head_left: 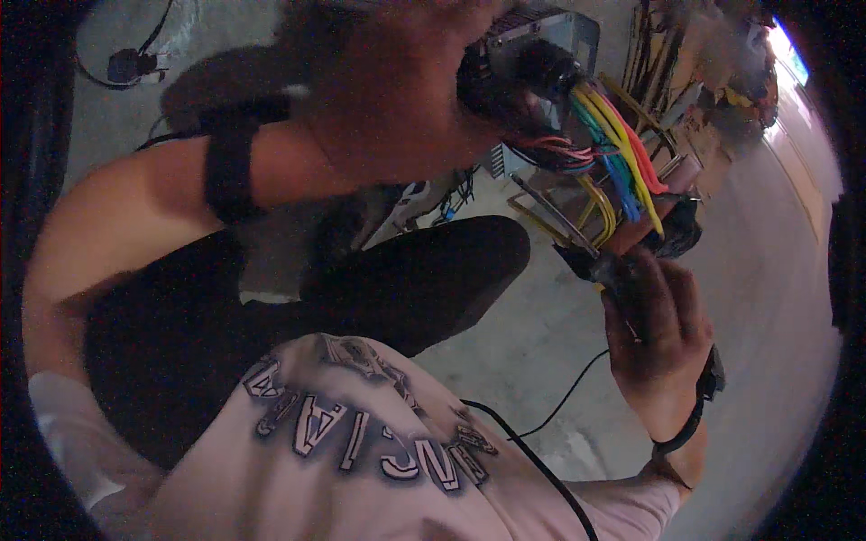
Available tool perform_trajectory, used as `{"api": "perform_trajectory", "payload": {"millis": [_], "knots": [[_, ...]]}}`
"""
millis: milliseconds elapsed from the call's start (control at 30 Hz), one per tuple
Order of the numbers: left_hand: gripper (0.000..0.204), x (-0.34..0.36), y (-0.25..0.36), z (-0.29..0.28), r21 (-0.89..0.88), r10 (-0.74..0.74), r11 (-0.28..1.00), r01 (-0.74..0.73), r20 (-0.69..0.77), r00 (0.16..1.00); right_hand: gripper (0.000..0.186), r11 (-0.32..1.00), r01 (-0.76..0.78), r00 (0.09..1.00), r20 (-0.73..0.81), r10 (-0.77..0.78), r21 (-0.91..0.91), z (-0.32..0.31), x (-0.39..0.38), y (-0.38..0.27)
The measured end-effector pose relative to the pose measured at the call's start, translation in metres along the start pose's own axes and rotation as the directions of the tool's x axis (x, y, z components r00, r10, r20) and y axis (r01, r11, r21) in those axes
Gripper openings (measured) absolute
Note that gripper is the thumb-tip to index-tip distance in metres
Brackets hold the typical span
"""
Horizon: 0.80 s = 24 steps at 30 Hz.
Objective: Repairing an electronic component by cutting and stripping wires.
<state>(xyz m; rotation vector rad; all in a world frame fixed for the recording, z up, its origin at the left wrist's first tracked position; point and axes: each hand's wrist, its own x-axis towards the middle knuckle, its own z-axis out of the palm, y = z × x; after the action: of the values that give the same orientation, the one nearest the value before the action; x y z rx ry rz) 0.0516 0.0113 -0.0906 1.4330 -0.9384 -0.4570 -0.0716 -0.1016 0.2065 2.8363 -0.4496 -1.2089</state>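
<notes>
Taken from the middle of the view, a hand could pass over the pale floor [532, 334] at 4 o'clock, between the dark trouser leg [424, 279] and the right hand [657, 311], with a thin black cable [574, 382] crossing that gap. Access at 2 o'clock is obstructed by coloured wires [631, 162], with cardboard [699, 68] beyond. The left forearm [298, 167] bars 10 o'clock, and the left hand [419, 99] closes off 12 o'clock.

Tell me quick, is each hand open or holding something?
Left hand: by the metal box; can't tell its grip.
Right hand: closed, seemingly holding a thin metal tool.
</notes>
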Motion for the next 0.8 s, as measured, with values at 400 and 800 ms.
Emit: {"api": "perform_trajectory", "payload": {"millis": [400, 800], "knots": [[0.092, 0.005, 0.030, 0.004, 0.005, -0.008, 1.000, 0.008, 0.052, 0.999, 0.041, 0.852, 0.315, 0.944, 0.046, -0.327, -0.418, -0.011, -0.027, -0.002], [0.096, 0.000, 0.024, -0.005, -0.138, -0.138, 0.978, 0.158, 0.143, 0.980, 0.032, 0.973, -0.156, 0.985, 0.100, 0.141, 0.168, -0.013, 0.004, -0.025]]}}
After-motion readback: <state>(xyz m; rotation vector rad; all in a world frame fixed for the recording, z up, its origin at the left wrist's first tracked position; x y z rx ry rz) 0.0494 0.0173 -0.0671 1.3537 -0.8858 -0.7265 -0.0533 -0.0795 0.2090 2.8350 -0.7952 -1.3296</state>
